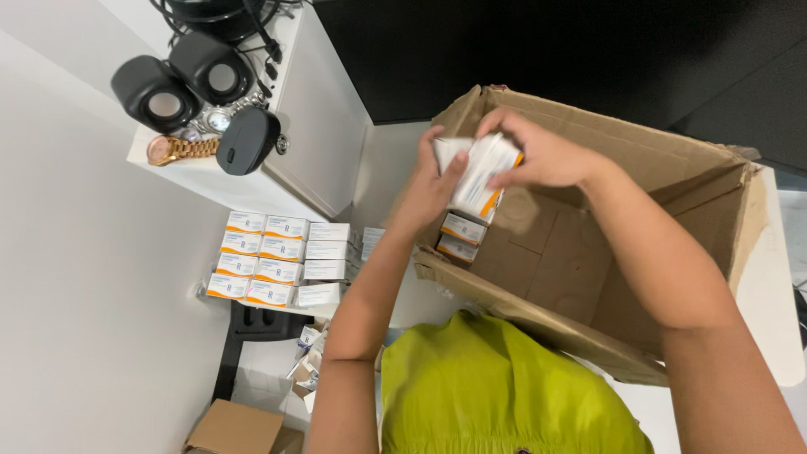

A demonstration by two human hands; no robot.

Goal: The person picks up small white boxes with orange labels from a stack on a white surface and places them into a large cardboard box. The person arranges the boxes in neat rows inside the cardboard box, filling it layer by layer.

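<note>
Cartons fill my view: I hold a small bundle of white-and-orange cartons (475, 176) over the open mouth of a big cardboard box (588, 252). My left hand (430, 187) grips the bundle from the near side, its fingers (454, 166) closed against the pack face. My right hand (542, 154) comes over the top, fingers curled down and pinching the upper edge of the same bundle. So both sets of fingers are closed on the cartons, and the bundle hangs tilted, above the box's left inner corner.

Inside the box, against its left wall and just below my hands, lie two more cartons (462, 237) of the same kind, one stacked on the other. The rest of the box floor shows bare brown cardboard, with the flaps standing open around it.

To the left of the box, well apart from my hands, a neat block of matching cartons (277, 259) sits in rows on a low shelf. Above that, a white worktop (202, 178) carries two dark round speakers (181, 84), a black computer mouse (246, 140) and a gold wristwatch (181, 150), with tangled black cables (227, 13) at the far end. A smaller brown box (239, 429) stands on the floor at the lower left. My lime-green top (496, 395) fills the bottom of the view.
</note>
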